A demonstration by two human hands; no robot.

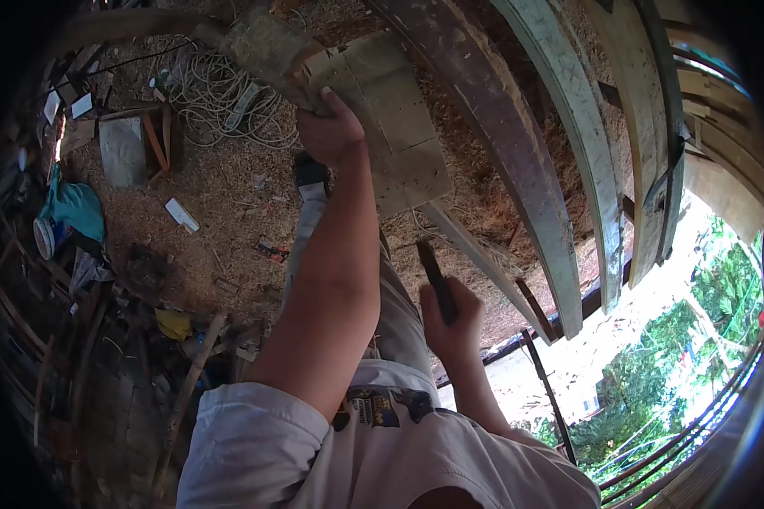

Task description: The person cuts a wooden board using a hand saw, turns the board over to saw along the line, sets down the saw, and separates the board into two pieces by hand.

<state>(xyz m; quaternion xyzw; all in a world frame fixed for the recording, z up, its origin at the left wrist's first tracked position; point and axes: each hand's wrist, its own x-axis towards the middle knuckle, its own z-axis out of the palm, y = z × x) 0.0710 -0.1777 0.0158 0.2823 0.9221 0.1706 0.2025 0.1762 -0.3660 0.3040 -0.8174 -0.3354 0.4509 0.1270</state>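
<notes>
My left hand (pixel 333 129) reaches forward, its fingers wrapped round the edge of a piece of wood (pixel 301 81) with the thumb on top. Just beside it lies a flat tan panel (pixel 395 140) with lines across its face. My right hand (pixel 452 316) is closed round a dark, narrow tool (pixel 434 270) that points up and away from me. The tool's kind cannot be made out. It is apart from the panel, near a slanting wooden strip (pixel 488 263).
Long curved planks (pixel 518 140) rise on the right. Coiled pale rope (pixel 216 97) lies on the shaving-covered ground, near a box-like wooden piece (pixel 126 151). A teal cloth or bag (pixel 76 208) and scrap wood (pixel 197 373) are at the left. Greenery (pixel 666 365) shows outside.
</notes>
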